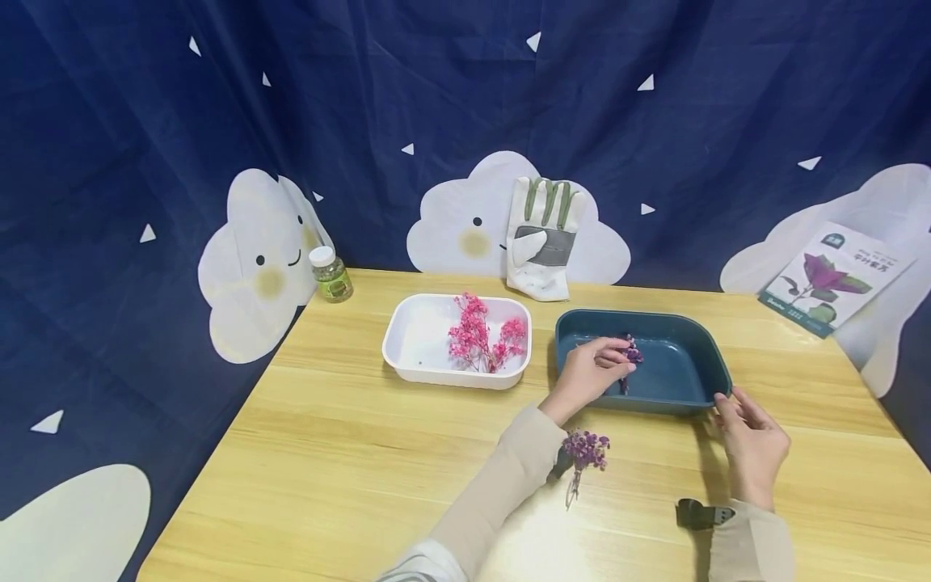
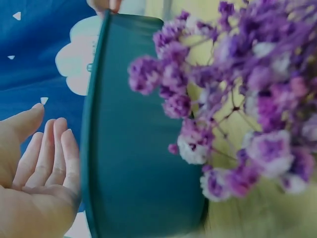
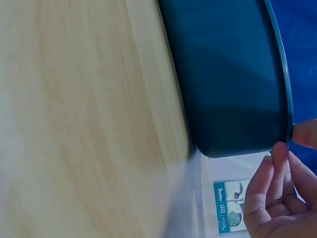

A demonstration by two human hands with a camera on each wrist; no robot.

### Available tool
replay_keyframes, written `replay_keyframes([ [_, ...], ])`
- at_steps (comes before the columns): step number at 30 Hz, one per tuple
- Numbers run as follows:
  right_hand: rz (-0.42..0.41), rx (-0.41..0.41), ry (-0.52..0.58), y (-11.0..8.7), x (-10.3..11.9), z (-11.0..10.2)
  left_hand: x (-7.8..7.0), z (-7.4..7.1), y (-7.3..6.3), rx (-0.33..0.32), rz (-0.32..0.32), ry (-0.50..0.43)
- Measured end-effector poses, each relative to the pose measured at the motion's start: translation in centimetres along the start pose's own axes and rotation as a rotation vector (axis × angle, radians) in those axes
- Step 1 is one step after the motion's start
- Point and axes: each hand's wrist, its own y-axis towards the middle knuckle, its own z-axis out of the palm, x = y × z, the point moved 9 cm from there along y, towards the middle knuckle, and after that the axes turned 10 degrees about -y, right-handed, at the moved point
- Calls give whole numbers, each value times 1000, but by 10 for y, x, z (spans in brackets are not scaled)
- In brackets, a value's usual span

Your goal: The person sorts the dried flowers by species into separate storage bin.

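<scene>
My left hand (image 1: 592,373) reaches over the near left side of a dark teal tray (image 1: 676,364). Its thumb and relaxed fingers stand apart in the left wrist view, with nothing between them. A small bunch of purple dried flowers (image 1: 634,351) lies in the tray, partly hidden behind those fingers. My right hand (image 1: 754,440) pinches the rim at the tray's near right corner; the right wrist view shows thumb and fingertips on either side of it. A second purple bunch (image 1: 585,449) lies on the table beside the left wrist, looming large in the left wrist view.
Left of the teal tray stands a white tray (image 1: 414,368) holding pink dried flowers (image 1: 476,335). Behind them, a work glove (image 1: 541,242) leans on the curtain. A small lidded bottle (image 1: 331,275) stands back left, and a flower-picture packet (image 1: 832,279) leans at the right.
</scene>
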Motion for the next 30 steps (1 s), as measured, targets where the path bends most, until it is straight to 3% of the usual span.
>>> replay_keyframes([
  [6,5,2,11,0,-1,-1,1,-15,-22,-40,-34,-39],
  [15,78,19,101,1,-3,0,12,-34,-62,-19,-88,-54],
  [23,38,23,124,0,-1,1,22,-45,-89,-17,-94,-70],
  [30,28,28,118,0,-1,3,34,-49,-107,-36,-171,-84],
])
